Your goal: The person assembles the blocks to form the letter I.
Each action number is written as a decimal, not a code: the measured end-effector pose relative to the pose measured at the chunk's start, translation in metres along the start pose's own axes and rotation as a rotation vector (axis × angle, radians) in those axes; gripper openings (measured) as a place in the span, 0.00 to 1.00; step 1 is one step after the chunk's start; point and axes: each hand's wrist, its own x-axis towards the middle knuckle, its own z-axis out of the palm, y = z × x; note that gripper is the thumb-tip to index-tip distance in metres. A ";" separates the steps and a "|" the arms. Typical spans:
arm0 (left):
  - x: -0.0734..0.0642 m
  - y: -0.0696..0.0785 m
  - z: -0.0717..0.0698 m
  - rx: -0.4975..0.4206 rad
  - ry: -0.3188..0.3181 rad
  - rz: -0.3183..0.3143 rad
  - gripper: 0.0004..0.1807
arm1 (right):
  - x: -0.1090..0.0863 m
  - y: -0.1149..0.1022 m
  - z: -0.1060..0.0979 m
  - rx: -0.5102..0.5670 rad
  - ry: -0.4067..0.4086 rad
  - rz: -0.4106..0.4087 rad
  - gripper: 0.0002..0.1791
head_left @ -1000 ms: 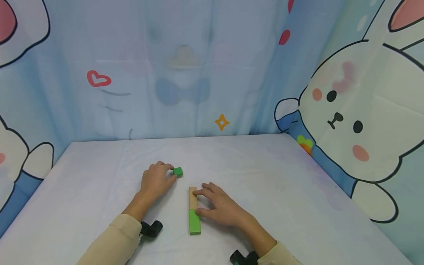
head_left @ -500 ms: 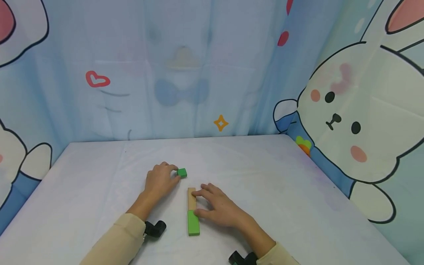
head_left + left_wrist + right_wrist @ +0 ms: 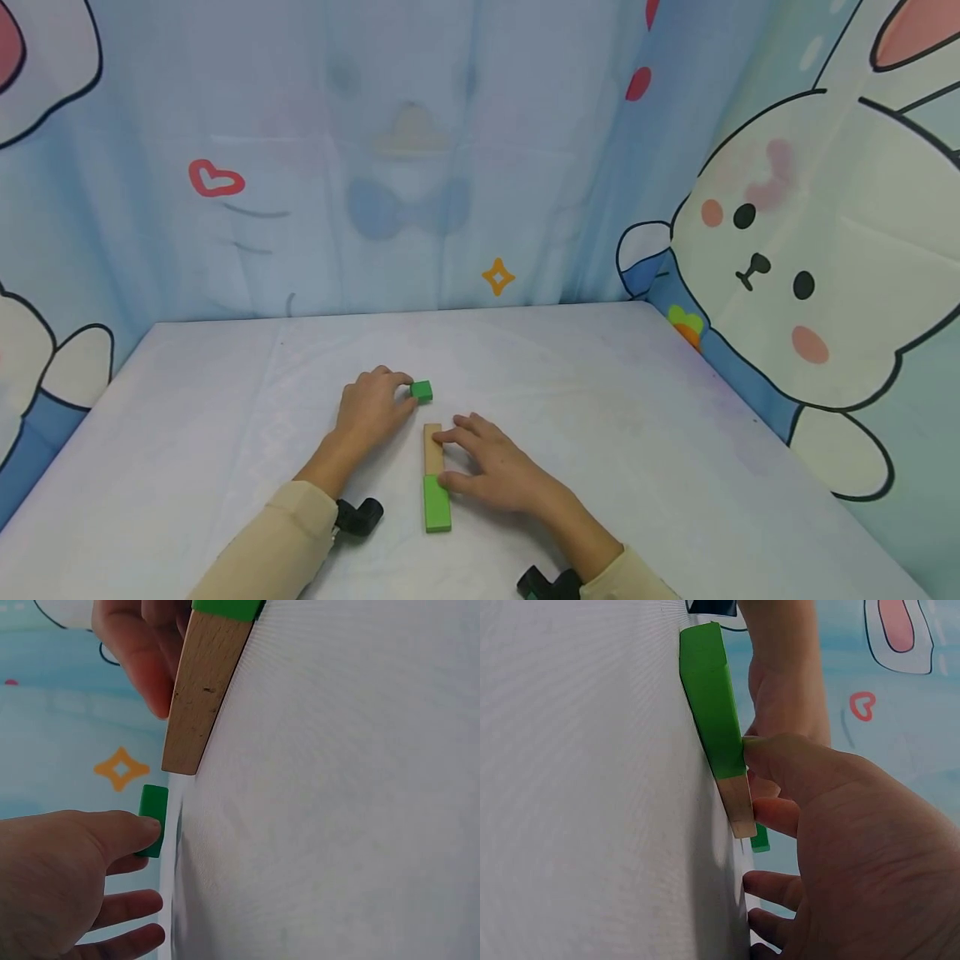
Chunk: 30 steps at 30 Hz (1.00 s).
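My left hand [image 3: 372, 408] pinches a small dark green block [image 3: 422, 392] between thumb and forefinger, just beyond the far end of a row of two blocks. That row is a plain wooden block [image 3: 432, 450] with a light green block [image 3: 437, 505] end to end on its near side. From the right, my right hand [image 3: 491, 465] touches the row with relaxed fingers. In the right wrist view its thumb meets the side of the light green block [image 3: 714, 705] and its forefinger the wooden block [image 3: 737, 806]. The small dark green block [image 3: 153, 821] stands apart from the row in the left wrist view.
A white cloth covers the table [image 3: 637, 433]. Behind it hangs a pale blue curtain [image 3: 420, 267] printed with rabbits, a heart and a star. Black wrist cameras sit at the left sleeve [image 3: 360, 517] and the right sleeve [image 3: 551, 585].
My left hand has slid a little to the right with the small dark green block, closer above the row's far end. My right hand and the row have stayed in place.
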 end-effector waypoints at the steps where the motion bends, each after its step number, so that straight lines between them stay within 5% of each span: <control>1: 0.000 0.000 0.000 -0.002 -0.002 0.004 0.18 | 0.000 0.000 0.000 0.001 0.001 -0.004 0.30; 20: 0.002 0.002 0.003 -0.006 -0.006 0.105 0.16 | 0.001 0.000 -0.001 -0.006 -0.001 -0.009 0.30; 30: 0.002 0.004 0.004 0.004 -0.040 0.097 0.17 | 0.000 -0.001 -0.001 -0.018 -0.007 -0.009 0.30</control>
